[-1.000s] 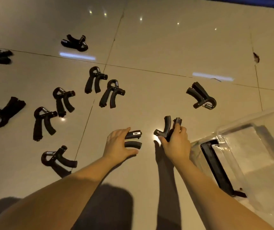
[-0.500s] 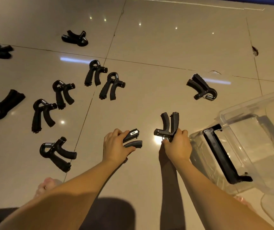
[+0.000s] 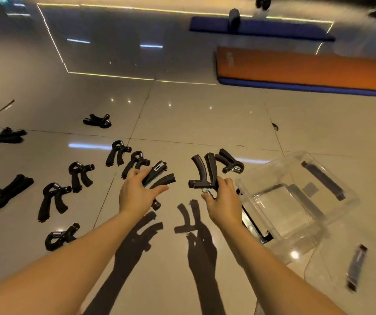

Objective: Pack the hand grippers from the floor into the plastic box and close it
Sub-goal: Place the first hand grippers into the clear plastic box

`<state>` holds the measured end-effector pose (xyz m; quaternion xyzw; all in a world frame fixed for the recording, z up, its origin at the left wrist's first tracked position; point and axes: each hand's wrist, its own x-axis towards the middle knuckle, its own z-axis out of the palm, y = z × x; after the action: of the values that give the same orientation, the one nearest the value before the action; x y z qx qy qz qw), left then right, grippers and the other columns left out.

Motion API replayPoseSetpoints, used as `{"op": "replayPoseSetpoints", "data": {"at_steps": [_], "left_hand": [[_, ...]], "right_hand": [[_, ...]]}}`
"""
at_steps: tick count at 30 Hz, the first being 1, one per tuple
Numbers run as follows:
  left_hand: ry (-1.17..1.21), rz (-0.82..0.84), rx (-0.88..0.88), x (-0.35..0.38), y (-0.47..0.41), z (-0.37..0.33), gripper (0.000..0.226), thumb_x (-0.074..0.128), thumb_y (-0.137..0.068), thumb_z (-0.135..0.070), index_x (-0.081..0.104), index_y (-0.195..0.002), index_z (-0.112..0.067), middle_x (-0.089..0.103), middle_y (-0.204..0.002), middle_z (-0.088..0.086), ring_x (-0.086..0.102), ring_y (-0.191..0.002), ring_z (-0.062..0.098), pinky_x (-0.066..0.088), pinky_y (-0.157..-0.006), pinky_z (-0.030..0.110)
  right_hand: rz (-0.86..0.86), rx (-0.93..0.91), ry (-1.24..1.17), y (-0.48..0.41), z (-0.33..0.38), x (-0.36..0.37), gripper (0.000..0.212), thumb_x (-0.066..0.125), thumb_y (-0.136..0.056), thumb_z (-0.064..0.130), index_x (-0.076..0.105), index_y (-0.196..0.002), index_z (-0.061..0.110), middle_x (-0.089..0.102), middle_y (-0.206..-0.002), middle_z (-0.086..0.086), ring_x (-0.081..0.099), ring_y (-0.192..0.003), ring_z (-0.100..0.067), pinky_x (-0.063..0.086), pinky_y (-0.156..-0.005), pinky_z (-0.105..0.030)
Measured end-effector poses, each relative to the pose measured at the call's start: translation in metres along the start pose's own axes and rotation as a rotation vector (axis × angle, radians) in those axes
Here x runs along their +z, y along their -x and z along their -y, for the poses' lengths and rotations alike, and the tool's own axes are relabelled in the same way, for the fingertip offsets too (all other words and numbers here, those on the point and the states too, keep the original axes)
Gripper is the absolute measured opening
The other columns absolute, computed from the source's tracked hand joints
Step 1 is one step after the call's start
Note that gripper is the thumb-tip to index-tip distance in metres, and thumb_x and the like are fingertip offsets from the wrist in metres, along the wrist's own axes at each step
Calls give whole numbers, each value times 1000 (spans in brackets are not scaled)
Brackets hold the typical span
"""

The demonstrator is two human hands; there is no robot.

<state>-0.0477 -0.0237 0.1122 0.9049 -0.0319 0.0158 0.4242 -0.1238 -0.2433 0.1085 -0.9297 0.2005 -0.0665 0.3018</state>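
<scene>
Both hands have risen off the floor (image 3: 182,114): left hand (image 3: 137,196) grips a labelled hand gripper (image 3: 158,169), writing unreadable; right hand (image 3: 224,201) grips a second hand gripper (image 3: 201,171) beside the plastic box (image 3: 271,164).

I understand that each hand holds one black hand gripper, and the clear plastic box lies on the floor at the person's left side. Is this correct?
Not fully. The head view shows the plastic box on the floor at the person's right side, not the left. The rest stands: the left hand holds one hand gripper and the right hand holds a second gripper.
</scene>
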Motion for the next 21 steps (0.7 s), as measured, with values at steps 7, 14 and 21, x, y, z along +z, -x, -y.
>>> {"op": "replayPoseSetpoints", "data": {"at_steps": [7, 14, 21], "left_hand": [[76, -13, 315, -30, 0, -151, 74, 85, -75, -46, 57, -140, -24, 55, -108, -7, 55, -100, 13, 48, -83, 27], [128, 84, 408, -1, 12, -238, 72, 85, -72, -50, 59, -136, -30, 62, -114, -6, 59, -105, 15, 56, -92, 42], [71, 235, 377, 71, -2, -226, 73, 86, -72, -49, 59, -137, -30, 61, -112, -10, 60, -105, 15, 53, -90, 36]], "right_hand": [[-179, -99, -21, -8, 11, -138, 38, 73, -89, 34, 56, -120, 20, 51, -115, 3, 61, -91, -22, 52, -81, -38], [-249, 44, 15, 11, -57, -215, 45, 74, -89, 30, 54, -128, 19, 51, -123, 2, 60, -100, -23, 53, -87, -40], [-218, 159, 64, 1, -135, -213, 51, 74, -89, 28, 52, -134, 21, 52, -128, 1, 62, -104, -26, 51, -87, -41]]}}
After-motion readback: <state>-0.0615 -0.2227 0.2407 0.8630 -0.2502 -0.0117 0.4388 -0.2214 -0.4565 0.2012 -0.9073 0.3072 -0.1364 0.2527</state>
